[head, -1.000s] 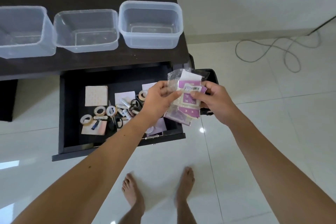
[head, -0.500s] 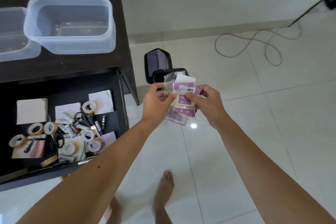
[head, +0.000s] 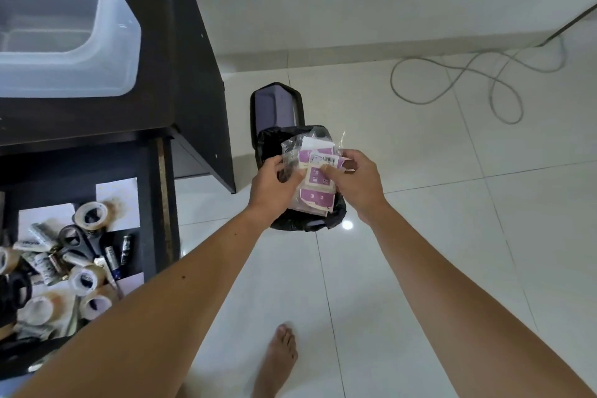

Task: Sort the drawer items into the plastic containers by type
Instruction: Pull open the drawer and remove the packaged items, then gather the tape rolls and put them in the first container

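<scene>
Both hands hold a bundle of clear plastic packets with purple and white labels point(head: 315, 179) over a small black bin lined with a black bag point(head: 290, 223). My left hand point(head: 274, 186) pinches the bundle's left edge; my right hand point(head: 350, 181) grips its right side with the thumb on top. At the lower left the open dark drawer point(head: 151, 203) holds several tape rolls point(head: 92, 215), black scissors point(head: 76, 241), small tubes and paper sheets. One clear plastic container point(head: 122, 42) stands on the dark desk top, cut off at the left.
The bin's lid point(head: 276, 105) stands flipped up behind it. A grey cable point(head: 452, 74) loops across the white tiled floor near the wall. The desk's side panel point(head: 200, 84) stands left of the bin. My bare foot point(head: 279, 355) is on the tiles below.
The view has swung right, away from the drawer and containers. Both hands carried the packet bundle from over the drawer's right end to above the open bin.
</scene>
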Demonstrator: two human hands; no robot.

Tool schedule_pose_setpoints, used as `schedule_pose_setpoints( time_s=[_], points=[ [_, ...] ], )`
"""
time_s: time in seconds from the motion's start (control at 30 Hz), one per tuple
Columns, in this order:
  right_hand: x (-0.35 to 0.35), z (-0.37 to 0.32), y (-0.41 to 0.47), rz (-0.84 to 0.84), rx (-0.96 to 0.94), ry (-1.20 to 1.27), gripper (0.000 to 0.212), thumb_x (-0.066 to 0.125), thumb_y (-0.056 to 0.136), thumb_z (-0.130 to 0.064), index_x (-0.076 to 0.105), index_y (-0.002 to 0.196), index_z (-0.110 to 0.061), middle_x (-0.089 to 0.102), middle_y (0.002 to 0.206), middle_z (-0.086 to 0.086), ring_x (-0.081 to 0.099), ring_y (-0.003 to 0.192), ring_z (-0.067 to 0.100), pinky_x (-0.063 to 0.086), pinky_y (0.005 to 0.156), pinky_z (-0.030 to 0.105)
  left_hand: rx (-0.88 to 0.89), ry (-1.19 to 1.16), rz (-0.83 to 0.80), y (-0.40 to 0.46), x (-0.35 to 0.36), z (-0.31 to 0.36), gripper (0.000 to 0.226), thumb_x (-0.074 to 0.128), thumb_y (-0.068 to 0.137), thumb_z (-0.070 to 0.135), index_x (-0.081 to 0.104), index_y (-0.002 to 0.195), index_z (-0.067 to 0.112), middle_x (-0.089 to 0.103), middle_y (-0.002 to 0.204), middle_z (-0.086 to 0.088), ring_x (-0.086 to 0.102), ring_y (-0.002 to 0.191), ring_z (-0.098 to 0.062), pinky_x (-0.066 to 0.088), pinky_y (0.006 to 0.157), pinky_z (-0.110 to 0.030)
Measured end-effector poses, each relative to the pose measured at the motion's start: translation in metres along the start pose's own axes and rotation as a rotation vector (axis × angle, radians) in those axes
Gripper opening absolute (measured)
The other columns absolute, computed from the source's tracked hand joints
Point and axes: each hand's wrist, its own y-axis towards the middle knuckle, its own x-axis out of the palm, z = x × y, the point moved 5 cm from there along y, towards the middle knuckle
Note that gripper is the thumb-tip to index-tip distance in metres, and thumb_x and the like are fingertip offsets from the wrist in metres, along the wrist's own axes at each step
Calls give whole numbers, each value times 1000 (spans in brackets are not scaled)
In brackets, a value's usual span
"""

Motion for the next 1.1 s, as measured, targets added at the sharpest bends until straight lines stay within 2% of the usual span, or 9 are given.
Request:
schedule_pose_setpoints(
  time_s=[0.1,0.2,0.33,0.47,0.63,0.73,0.83,0.97,1.1],
  points=[
    [-1,10,11,5,33,-78,53,87,88,-25,64,135,-17,64,111,-11,68,101,18,57,97,38,-78,15,-15,13,-9,-17,84,80,93,36,35,160,15,48,160,-6,48,144,-24,42,117,-38],
    [-3,21,8,40,57,-81,49,88,86,-26,68,130,-17,67,124,-5,68,102,16,57,101,38,-94,-42,-28,12,-19,-27,82,82,91,30,39,158,14,53,154,-7,53,140,-24,46,113,-35],
    [4,23,-6,15,60,-50,40,89,83,-22,71,120,-18,74,120,-3,76,103,17,60,100,47,-32,-34,-32,4,-28,-29,67,80,93,26,48,151,17,61,143,-4,61,130,-21,49,105,-31],
    [11,7,-23,-21,19,-66,42,88,86,-22,71,124,-18,75,118,-4,76,101,17,61,98,42,-8,-68,-62,-8,-34,-19,60,79,94,23,52,146,18,65,135,-1,66,121,-18,54,105,-34],
    [15,-25,-55,-41,-64,-79,39,87,87,-19,73,123,-16,77,113,-1,76,97,13,58,78,18,56,-101,-120,-33,-53,5,52,78,95,21,56,142,19,68,127,1,68,110,-7,55,88,-20],
    [19,-51,-89,-37,-110,-37,37,85,89,-12,73,123,-10,77,109,3,73,89,6,54,68,8,130,-69,-152,-61,-79,24,50,77,96,21,57,142,21,69,122,6,69,106,-4,57,94,-25],
    [30,-79,-128,-36,-136,-6,34,84,90,-12,73,122,-12,77,106,2,73,88,0,56,74,14,200,-82,-174,-94,-119,38,46,77,96,18,59,138,22,71,119,5,73,99,-9,59,95,-29],
    [61,-117,-173,-35,-169,35,30,86,88,-15,76,114,-24,78,104,1,75,101,20,62,93,39,310,-63,-218,-128,-187,48,45,76,95,12,59,135,24,70,117,2,70,89,-7,60,88,-25],
    [109,-161,-203,-65,-263,14,27,84,90,-12,76,114,-21,78,103,1,74,99,18,62,97,38,324,-44,-179,-143,-271,39,44,76,94,9,61,134,22,71,118,0,71,90,-13,61,85,-26]
  ],
)
